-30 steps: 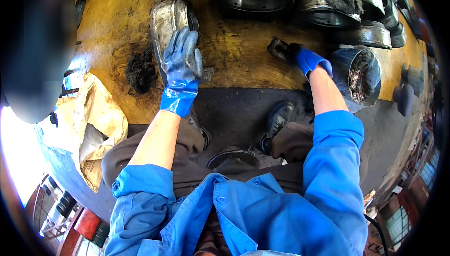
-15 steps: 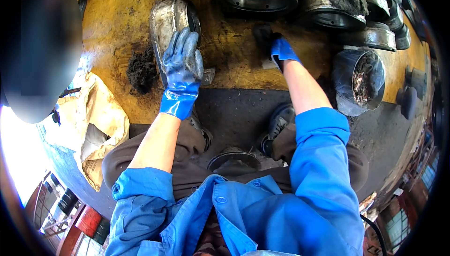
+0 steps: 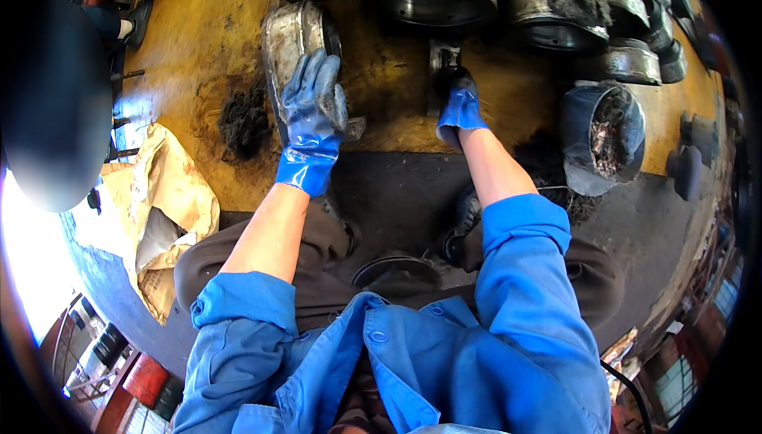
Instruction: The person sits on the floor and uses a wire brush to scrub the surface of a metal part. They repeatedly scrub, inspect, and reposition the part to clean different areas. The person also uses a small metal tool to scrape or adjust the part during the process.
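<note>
In the head view, we take the upright metal ring (image 3: 279,43) as our landmark. It stands on its edge on the yellow-brown surface (image 3: 381,104), partly covered by our left hand (image 3: 312,100). That hand's grip is flat: the gloved fingers lie long and straight over the ring, wrapped around nothing. To the right of the ring, well apart from it, our right hand (image 3: 459,104) appears to clasp a metal piece (image 3: 445,54); one end shows beyond the glove, and the rest is mostly hidden. A small block (image 3: 355,127) sits just beside the ring's lower right, and a dark fibrous clump (image 3: 242,120) lies near its left. Farther right of the ring stands a bag-lined bucket (image 3: 578,128).

We judge that the ring, narrow on its edge, could roll or tip, so we do well to press the left palm evenly against it. With the right, we want firm fingers and a straight wrist, since soiled gloves may slip on metal.
</note>
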Available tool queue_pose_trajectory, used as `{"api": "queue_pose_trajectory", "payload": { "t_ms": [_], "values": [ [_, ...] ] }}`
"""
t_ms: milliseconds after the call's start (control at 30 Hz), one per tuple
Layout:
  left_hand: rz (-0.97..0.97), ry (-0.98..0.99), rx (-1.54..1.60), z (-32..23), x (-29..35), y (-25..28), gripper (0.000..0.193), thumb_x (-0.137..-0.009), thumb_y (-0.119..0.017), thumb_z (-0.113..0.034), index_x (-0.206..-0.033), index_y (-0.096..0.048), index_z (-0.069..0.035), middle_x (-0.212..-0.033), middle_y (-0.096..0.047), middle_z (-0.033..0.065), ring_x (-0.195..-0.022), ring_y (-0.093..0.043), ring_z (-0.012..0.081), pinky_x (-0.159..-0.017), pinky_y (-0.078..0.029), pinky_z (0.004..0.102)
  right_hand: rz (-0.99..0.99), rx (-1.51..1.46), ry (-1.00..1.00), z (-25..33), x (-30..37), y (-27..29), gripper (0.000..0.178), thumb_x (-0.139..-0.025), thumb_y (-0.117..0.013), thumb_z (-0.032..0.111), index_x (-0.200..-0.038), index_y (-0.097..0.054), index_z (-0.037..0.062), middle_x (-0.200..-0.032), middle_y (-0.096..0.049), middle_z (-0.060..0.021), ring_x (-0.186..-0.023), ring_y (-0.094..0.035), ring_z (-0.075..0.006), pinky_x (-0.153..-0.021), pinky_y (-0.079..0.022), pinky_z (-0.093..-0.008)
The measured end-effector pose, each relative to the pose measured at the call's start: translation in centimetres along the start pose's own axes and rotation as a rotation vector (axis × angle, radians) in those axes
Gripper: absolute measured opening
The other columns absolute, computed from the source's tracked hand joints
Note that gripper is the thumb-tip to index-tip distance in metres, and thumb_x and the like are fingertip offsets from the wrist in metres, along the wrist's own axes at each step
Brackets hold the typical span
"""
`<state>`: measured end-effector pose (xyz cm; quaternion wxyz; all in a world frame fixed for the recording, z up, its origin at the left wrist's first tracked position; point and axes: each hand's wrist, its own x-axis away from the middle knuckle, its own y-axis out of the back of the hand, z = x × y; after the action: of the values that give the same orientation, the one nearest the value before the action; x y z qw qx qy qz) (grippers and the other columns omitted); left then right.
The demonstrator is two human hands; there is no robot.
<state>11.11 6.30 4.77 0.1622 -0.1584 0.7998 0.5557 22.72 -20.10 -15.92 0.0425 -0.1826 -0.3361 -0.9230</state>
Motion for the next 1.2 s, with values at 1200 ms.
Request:
{"api": "queue_pose_trajectory", "payload": {
  "t_ms": [1200],
  "values": [
    [0.156, 0.427, 0.732, 2.8, 1.1, 0.1, 0.046, -0.097, -0.066, -0.018, -0.136, -0.056, 0.003, -0.131, -0.063, 0.0113, -0.114, -0.059, 0.0178, -0.099, -0.045, 0.0288, -0.028, 0.21, -0.645, -29.7, 40.5, 41.6, 0.03, -0.092, -0.062, 0.03, -0.108, -0.067, 0.0046, -0.079, -0.07, -0.0109, -0.066, -0.065, -0.0215, -0.06, -0.049, -0.0384]
  ]
}}
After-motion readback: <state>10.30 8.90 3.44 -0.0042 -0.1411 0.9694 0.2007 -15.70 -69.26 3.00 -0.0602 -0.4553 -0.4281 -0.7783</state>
